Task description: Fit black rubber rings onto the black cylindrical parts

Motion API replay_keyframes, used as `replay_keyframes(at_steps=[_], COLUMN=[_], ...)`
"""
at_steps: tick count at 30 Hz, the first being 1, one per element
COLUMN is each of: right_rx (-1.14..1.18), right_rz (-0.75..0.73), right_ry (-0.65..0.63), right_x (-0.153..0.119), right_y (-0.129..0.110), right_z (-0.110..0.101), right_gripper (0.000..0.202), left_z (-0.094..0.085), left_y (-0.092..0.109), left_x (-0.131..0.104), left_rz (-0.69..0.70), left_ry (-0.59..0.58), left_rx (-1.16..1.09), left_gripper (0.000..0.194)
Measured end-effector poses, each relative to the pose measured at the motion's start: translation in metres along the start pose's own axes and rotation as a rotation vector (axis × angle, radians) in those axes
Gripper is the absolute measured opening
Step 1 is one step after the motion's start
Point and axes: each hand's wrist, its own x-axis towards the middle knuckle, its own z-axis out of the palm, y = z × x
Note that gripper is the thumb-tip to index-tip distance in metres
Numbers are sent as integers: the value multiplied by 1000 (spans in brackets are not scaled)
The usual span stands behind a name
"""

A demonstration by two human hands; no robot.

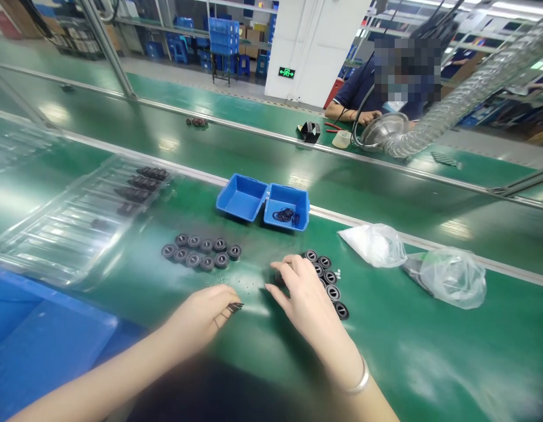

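My left hand (pixel 211 310) is closed on several thin black rings (pixel 235 306), with their ends showing at the fingertips. My right hand (pixel 297 287) is held with its fingers apart over a dark round part that is mostly hidden beneath it. Black round parts (pixel 333 292) stand in a cluster beside and partly under my right hand. Beyond my left hand, a second group of black round parts (pixel 193 259) lies in rows. Small white pieces (pixel 338 274) rest by the right cluster.
Two blue bins (pixel 242 197) stand farther back, the right one (pixel 289 205) holding black rings. Plastic bags (pixel 453 278) lie at right. Clear trays (pixel 78 225) and a blue crate (pixel 43 328) are at left. A person (pixel 357 88) sits across the line.
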Motion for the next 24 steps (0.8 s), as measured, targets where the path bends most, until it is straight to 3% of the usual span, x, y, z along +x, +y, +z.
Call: replay_keyframes(at_steps=[4,8,12,17,24], right_rx=[0,128,398,830,1139], right_rz=[51,-65,-122,-56,150], right_ry=[-103,-191,-138,-93,-134], right_x=[0,0,1,2,6], right_y=[2,-14,-30,-39,-39], right_z=[9,18,15,19,32], right_gripper=[28,30,39,9,16], left_z=[3,2,-3,-5,-8], left_y=[0,-2,-5,-1,1], left_x=[1,-1,-5,-7,-8], left_rz=[12,-37,-123,-142,-117], left_ry=[33,75,132,134,102], left_rx=[-27,-64,-49,-31,-130], left_gripper=[23,24,23,18,25])
